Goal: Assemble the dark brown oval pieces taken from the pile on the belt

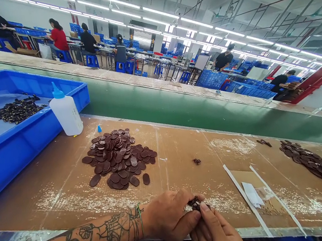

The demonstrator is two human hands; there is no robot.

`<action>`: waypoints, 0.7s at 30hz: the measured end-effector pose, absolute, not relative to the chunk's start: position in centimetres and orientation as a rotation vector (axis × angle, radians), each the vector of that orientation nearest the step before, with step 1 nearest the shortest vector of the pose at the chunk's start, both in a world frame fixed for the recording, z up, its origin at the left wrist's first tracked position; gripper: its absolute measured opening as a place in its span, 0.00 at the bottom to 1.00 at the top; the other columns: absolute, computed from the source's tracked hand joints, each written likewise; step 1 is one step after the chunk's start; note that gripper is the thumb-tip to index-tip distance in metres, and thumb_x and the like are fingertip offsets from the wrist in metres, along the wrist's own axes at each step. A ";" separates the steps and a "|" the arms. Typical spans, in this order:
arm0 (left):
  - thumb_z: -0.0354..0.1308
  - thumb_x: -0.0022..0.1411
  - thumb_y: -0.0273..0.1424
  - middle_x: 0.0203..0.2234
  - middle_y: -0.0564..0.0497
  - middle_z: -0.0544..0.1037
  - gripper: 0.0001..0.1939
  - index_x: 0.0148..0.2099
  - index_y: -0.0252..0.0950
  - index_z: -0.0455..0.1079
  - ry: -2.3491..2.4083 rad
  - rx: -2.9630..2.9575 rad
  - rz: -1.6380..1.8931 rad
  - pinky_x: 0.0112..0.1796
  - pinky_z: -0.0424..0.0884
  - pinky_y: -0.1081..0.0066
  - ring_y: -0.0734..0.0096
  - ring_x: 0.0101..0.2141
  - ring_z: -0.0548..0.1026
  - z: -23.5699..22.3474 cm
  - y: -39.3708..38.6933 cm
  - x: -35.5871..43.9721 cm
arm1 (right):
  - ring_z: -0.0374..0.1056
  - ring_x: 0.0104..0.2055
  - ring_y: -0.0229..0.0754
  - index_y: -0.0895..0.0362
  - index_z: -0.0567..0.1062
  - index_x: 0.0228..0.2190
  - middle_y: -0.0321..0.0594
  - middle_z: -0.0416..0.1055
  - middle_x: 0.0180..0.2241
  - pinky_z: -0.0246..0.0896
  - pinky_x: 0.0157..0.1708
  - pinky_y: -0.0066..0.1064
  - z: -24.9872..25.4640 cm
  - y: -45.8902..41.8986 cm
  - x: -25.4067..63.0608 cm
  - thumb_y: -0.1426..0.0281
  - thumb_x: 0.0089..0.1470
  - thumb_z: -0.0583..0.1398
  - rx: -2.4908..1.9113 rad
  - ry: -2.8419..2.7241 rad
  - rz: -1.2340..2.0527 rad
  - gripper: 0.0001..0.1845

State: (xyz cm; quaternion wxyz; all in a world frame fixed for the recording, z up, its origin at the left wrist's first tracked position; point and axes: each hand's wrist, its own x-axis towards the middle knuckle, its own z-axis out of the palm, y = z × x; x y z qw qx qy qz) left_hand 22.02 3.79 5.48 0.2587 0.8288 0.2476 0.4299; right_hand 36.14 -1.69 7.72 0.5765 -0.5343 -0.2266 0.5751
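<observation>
My left hand (170, 217), on a tattooed forearm with a green thread at the wrist, and my right hand (215, 232) meet at the bench's near edge. Between their fingers they pinch a small clump of dark brown pieces (195, 204). Both hands rest above the brown cardboard-covered bench (55, 203). Beyond them lies a heap of flat oval dark brown pieces (118, 158). A small dark cluster (197, 161) sits nearer my hands, and a long row of similar pieces (314, 166) lies to the right.
A blue plastic crate (18, 150) holding dark pieces (17, 110) stands at the left, beside a white squeeze bottle with a blue cap (66, 112). White strips (247, 200) lie right of my hands. A green conveyor belt (177, 106) runs behind the bench, and several co-workers sit beyond it.
</observation>
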 end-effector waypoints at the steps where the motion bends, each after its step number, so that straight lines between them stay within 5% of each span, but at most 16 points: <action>1: 0.46 0.71 0.35 0.44 0.35 0.82 0.20 0.60 0.29 0.60 0.670 2.235 1.173 0.40 0.82 0.60 0.50 0.41 0.84 5.5 3.7 22.0 | 0.51 0.15 0.29 0.56 0.70 0.21 0.25 0.55 0.14 0.54 0.16 0.23 7.7 -1.7 36.2 0.53 0.42 0.76 -1.250 -0.557 1.347 0.26; 10: 0.47 0.69 0.34 0.45 0.35 0.82 0.20 0.58 0.29 0.62 0.652 2.137 1.197 0.43 0.81 0.60 0.51 0.43 0.84 5.0 3.5 22.2 | 0.47 0.13 0.27 0.57 0.69 0.22 0.22 0.51 0.13 0.51 0.16 0.21 8.8 -1.6 35.8 0.52 0.45 0.74 -1.256 -0.569 1.373 0.27; 16: 0.46 0.69 0.35 0.45 0.35 0.81 0.20 0.58 0.29 0.62 0.690 2.083 1.117 0.44 0.80 0.60 0.52 0.44 0.83 5.3 3.4 22.2 | 0.47 0.13 0.25 0.59 0.70 0.20 0.22 0.52 0.11 0.52 0.14 0.20 9.8 -1.3 35.0 0.51 0.29 0.80 -1.256 -0.479 1.389 0.32; 21: 0.46 0.70 0.37 0.43 0.36 0.82 0.18 0.56 0.31 0.63 0.747 2.083 1.116 0.41 0.80 0.61 0.52 0.41 0.84 5.6 3.3 22.1 | 0.46 0.13 0.24 0.60 0.74 0.23 0.22 0.52 0.12 0.50 0.14 0.18 9.8 -1.2 35.0 0.54 0.30 0.80 -1.225 -0.475 1.382 0.29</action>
